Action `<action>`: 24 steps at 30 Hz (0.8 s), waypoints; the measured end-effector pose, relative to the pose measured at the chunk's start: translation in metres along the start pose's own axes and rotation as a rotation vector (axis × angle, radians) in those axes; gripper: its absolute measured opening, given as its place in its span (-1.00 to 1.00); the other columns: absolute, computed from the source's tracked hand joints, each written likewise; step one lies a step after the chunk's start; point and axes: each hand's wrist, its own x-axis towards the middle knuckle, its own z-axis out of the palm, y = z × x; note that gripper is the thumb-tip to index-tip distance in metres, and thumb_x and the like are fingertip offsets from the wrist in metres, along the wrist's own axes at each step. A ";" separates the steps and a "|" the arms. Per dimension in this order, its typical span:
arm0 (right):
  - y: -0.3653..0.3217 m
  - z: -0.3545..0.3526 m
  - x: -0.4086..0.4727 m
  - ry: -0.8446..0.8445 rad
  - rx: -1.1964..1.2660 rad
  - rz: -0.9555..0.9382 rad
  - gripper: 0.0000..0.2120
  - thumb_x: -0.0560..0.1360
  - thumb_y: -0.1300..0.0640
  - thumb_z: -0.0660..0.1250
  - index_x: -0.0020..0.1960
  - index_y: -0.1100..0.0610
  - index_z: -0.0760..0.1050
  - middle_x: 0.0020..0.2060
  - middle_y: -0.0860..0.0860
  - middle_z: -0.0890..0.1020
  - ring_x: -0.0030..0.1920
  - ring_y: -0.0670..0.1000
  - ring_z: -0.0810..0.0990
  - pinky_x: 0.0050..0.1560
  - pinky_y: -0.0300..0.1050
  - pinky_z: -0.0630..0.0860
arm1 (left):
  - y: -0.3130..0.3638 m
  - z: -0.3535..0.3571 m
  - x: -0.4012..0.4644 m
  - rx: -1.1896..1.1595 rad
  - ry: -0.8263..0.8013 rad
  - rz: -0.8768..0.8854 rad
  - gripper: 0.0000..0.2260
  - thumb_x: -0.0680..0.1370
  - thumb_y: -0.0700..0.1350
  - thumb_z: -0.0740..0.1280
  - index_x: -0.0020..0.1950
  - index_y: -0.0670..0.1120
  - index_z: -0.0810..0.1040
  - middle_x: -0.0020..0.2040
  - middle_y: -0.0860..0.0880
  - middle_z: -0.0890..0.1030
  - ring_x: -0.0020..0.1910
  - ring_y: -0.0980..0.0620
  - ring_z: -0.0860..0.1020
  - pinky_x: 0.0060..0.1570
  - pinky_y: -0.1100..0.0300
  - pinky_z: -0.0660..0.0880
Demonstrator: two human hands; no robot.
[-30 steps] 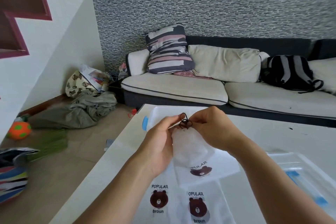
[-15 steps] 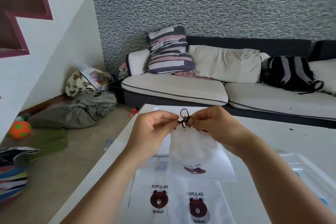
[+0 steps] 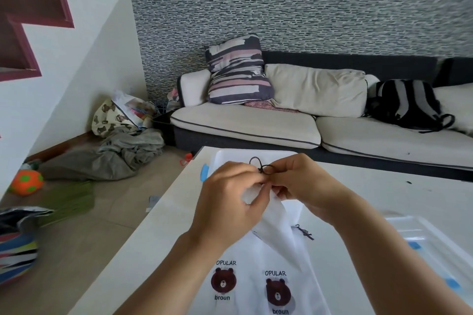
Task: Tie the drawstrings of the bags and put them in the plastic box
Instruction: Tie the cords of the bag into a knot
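Pinching the gathered neck of a white drawstring bag (image 3: 271, 222) between curled fingers, the left hand (image 3: 230, 202) and right hand (image 3: 307, 186) meet above the white surface (image 3: 158, 233), the dark drawstring (image 3: 263, 167) looping just over their fingertips, the plastic box (image 3: 435, 245) nearby at right.

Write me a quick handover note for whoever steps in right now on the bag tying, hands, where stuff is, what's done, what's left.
Left hand and right hand: both pinch the neck of a white bag held above the table, its dark drawstring looped in a bow above the fingers.
Plastic box: on the table, just beyond the hands. A clear lid lies to the right.
Two bear-print bags lie flat near the front edge; another drawstring trails beside them.
Done: bow looks formed on the held bag.
Left: snug it, drop the bag in the box, then do the others.
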 end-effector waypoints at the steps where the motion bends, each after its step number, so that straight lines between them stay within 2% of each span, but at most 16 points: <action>1: 0.000 0.000 -0.001 -0.001 -0.004 -0.001 -0.88 0.54 0.37 0.35 -0.13 0.30 0.64 -0.37 0.09 0.50 -0.33 -0.01 0.45 -0.28 -0.25 0.51 | -0.001 0.001 -0.001 -0.008 -0.015 -0.033 -0.95 0.46 -0.21 0.48 -0.10 -0.11 0.72 -0.14 0.04 0.68 -0.12 0.06 0.62 -0.10 0.15 0.56; 3: -0.001 0.000 -0.002 -0.026 -0.022 -0.015 -0.88 0.55 0.34 0.36 -0.11 0.32 0.66 -0.38 0.07 0.52 -0.34 -0.03 0.47 -0.24 -0.21 0.54 | -0.002 0.002 0.000 -0.035 -0.015 -0.081 -0.90 0.48 -0.22 0.45 -0.03 -0.12 0.72 -0.09 0.04 0.69 -0.07 0.09 0.63 -0.05 0.19 0.56; 6: -0.001 -0.002 -0.004 -0.054 -0.021 -0.043 -0.86 0.57 0.30 0.36 -0.05 0.35 0.66 -0.24 0.20 0.59 -0.22 0.07 0.55 0.00 0.05 0.62 | -0.004 0.001 0.003 -0.091 -0.003 -0.125 -0.88 0.46 -0.27 0.44 -0.03 -0.15 0.71 -0.10 0.05 0.71 -0.07 0.13 0.65 -0.04 0.21 0.57; 8: -0.002 -0.003 -0.004 -0.059 -0.031 -0.047 -0.86 0.57 0.29 0.36 -0.05 0.35 0.66 -0.22 0.22 0.61 -0.20 0.10 0.57 0.05 0.07 0.62 | -0.004 0.000 0.004 -0.148 -0.032 -0.186 -0.85 0.44 -0.26 0.42 -0.03 -0.13 0.72 -0.09 0.09 0.72 -0.06 0.19 0.65 -0.02 0.24 0.57; 12: -0.003 -0.004 -0.005 -0.048 -0.097 -0.056 -0.85 0.57 0.27 0.37 -0.09 0.34 0.66 -0.29 0.15 0.54 -0.26 0.03 0.50 -0.15 -0.12 0.54 | -0.005 -0.001 0.004 -0.276 -0.110 -0.317 -0.74 0.44 -0.30 0.43 0.06 -0.05 0.73 -0.05 0.17 0.73 -0.03 0.22 0.67 0.04 0.30 0.56; 15: -0.003 -0.004 -0.005 -0.044 -0.128 -0.063 -0.82 0.57 0.27 0.37 -0.11 0.38 0.63 -0.36 0.08 0.50 -0.33 -0.03 0.45 -0.26 -0.26 0.46 | -0.007 -0.003 0.003 -0.323 -0.145 -0.397 -0.67 0.42 -0.26 0.44 0.15 -0.03 0.70 -0.03 0.15 0.73 -0.04 0.21 0.69 0.07 0.24 0.60; 19: -0.005 -0.004 -0.006 -0.047 -0.137 -0.061 -0.79 0.58 0.29 0.35 -0.16 0.41 0.60 -0.43 0.02 0.51 -0.38 -0.06 0.47 -0.29 -0.28 0.48 | -0.008 -0.003 0.004 -0.363 -0.192 -0.465 -0.73 0.44 -0.25 0.45 0.10 -0.02 0.72 -0.06 0.13 0.74 -0.06 0.17 0.70 0.07 0.12 0.63; 22: -0.006 -0.003 -0.007 -0.056 -0.141 -0.053 -0.72 0.58 0.30 0.34 -0.31 0.21 0.61 -0.48 -0.05 0.53 -0.42 -0.09 0.48 -0.33 -0.30 0.45 | -0.008 -0.003 0.006 -0.448 -0.229 -0.603 -0.73 0.47 -0.33 0.47 0.06 -0.02 0.72 -0.08 0.10 0.74 -0.06 0.13 0.71 0.09 0.10 0.63; 24: -0.007 -0.003 -0.008 -0.060 -0.131 -0.050 -0.73 0.58 0.31 0.33 -0.28 0.22 0.62 -0.48 -0.05 0.55 -0.41 -0.08 0.50 -0.32 -0.29 0.47 | -0.009 -0.003 0.006 -0.517 -0.255 -0.685 -0.77 0.48 -0.34 0.47 0.06 -0.08 0.72 -0.07 0.05 0.75 -0.04 0.10 0.71 0.10 0.12 0.62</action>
